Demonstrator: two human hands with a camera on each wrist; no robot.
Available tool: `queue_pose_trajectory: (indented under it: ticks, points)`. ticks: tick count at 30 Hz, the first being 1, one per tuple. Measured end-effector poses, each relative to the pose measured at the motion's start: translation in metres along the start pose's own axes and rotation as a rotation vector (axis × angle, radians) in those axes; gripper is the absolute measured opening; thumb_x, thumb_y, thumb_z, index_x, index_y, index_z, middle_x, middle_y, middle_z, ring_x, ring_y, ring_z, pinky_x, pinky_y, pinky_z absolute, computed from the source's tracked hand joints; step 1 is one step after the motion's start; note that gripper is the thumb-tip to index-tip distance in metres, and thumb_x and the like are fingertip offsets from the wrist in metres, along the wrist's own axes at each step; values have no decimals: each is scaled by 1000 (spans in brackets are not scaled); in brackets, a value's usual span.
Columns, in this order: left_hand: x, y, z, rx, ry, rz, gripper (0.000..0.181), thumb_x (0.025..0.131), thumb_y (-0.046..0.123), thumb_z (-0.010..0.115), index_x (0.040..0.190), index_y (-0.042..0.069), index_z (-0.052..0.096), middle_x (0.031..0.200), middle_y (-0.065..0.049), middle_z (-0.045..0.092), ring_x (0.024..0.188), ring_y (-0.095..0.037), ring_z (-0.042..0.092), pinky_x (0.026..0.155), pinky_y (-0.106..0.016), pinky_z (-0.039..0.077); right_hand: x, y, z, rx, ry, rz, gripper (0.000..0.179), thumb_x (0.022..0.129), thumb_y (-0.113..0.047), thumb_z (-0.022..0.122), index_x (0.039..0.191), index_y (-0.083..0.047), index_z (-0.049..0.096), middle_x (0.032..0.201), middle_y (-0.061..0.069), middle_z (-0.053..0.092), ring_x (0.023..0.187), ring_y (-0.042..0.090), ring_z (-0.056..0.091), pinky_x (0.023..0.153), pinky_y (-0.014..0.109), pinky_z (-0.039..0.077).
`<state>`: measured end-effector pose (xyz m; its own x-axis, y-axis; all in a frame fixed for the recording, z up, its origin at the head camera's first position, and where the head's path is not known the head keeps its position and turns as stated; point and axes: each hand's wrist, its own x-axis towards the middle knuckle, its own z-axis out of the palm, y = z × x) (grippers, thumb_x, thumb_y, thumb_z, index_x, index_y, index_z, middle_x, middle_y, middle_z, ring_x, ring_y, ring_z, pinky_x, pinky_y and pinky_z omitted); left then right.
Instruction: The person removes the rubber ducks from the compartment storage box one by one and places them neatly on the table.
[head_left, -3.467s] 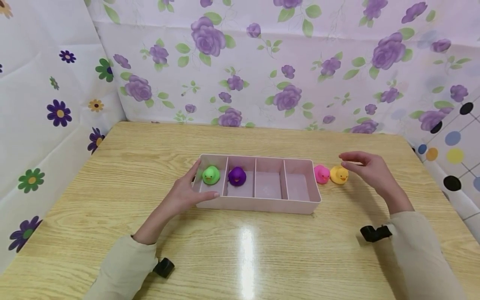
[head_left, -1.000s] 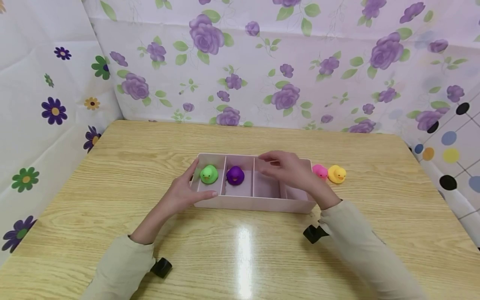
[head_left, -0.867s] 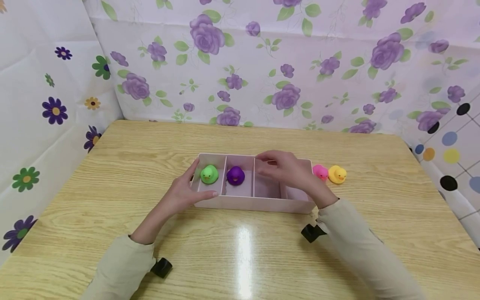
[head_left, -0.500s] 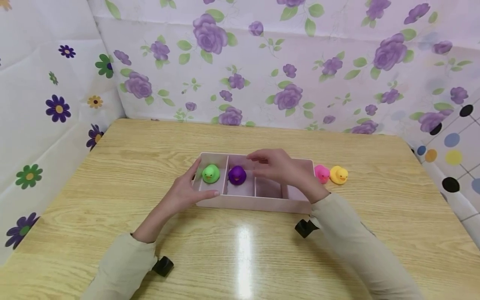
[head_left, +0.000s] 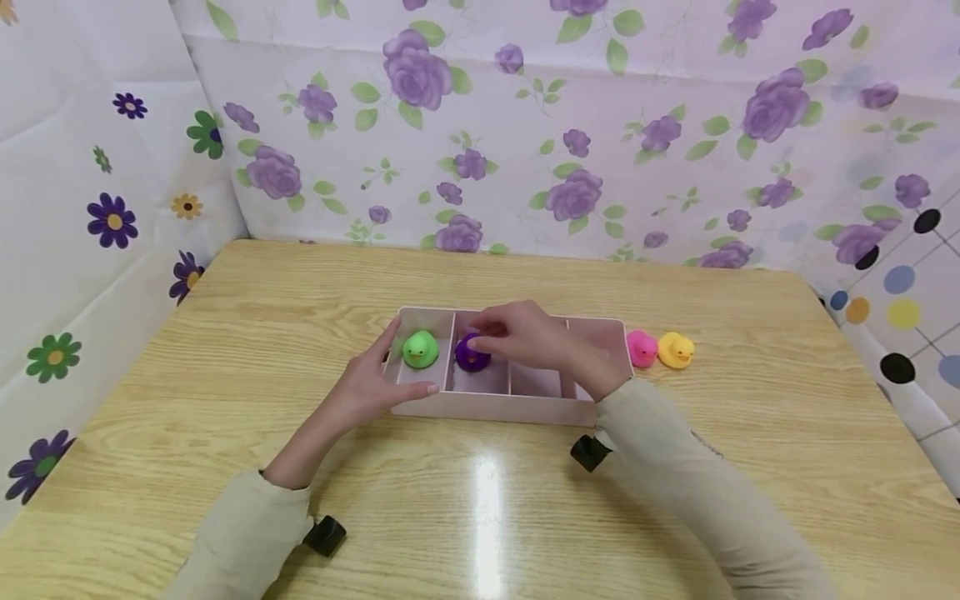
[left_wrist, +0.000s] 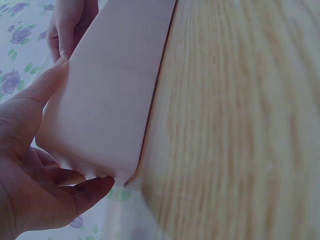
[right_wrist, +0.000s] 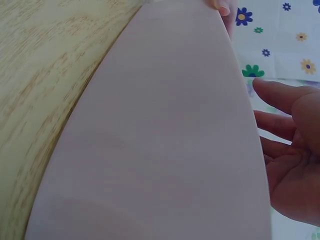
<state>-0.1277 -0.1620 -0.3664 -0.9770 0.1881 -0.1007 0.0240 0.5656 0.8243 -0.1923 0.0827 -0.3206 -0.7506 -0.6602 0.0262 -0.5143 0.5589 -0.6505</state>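
Observation:
A pale pink divided box (head_left: 495,407) stands on the table. My left hand (head_left: 365,385) grips its left end, thumb on the front rim and fingers along the end wall, as the left wrist view also shows. A green rubber duck (head_left: 420,350) sits in the leftmost compartment, and a purple rubber duck (head_left: 471,358) in the one beside it. Over the purple duck is my right hand (head_left: 528,337), its thumb overlapping the duck in the head view. In the right wrist view, the right hand's thumb and fingers (right_wrist: 280,95) stand apart behind the box wall.
A pink rubber duck (head_left: 642,348) sits on the table by the box's right end, with a yellow rubber duck (head_left: 677,350) beside it. The wooden table (head_left: 420,500) is bordered by flowered cloth (head_left: 480,125) at the back and sides.
My right hand has moved left from beside the yellow duck, across the box's right compartments, to over the purple duck. My left hand keeps its grip; the ducks stay put.

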Motion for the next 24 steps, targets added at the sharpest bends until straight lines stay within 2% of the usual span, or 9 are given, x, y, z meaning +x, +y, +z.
queue_pose_trajectory:
  ticks: [8, 15, 20, 24]
  points:
    - [0, -1, 1, -4, -3, 1, 116, 74, 45, 82, 157, 16, 6, 152, -26, 28, 135, -42, 33, 101, -57, 35, 7, -3, 5, -36, -41, 12, 29, 89, -17, 72, 113, -1, 70, 97, 6, 71, 88, 16, 63, 78, 28, 51]
    - [0, 0, 1, 4, 0, -5, 115, 75, 45, 81, 157, 16, 7, 152, -26, 28, 135, -41, 32, 101, -57, 35, 14, -5, 9, -102, -65, 6, 22, 85, -18, 76, 100, -3, 71, 86, 3, 68, 78, 15, 57, 72, 28, 47]
    - [0, -1, 0, -1, 1, -3, 115, 75, 45, 81, 157, 17, 7, 152, -25, 27, 136, -41, 31, 101, -57, 35, 20, -9, 13, -151, -101, 42, 25, 84, -17, 78, 103, -3, 71, 87, 5, 68, 79, 15, 57, 73, 27, 47]
    - [0, -1, 0, -5, 0, -6, 115, 75, 45, 81, 157, 17, 6, 152, -26, 27, 136, -41, 31, 101, -57, 35, 22, -12, 17, -181, -100, 63, 25, 82, -14, 79, 103, -3, 72, 91, 7, 70, 81, 16, 59, 74, 27, 49]
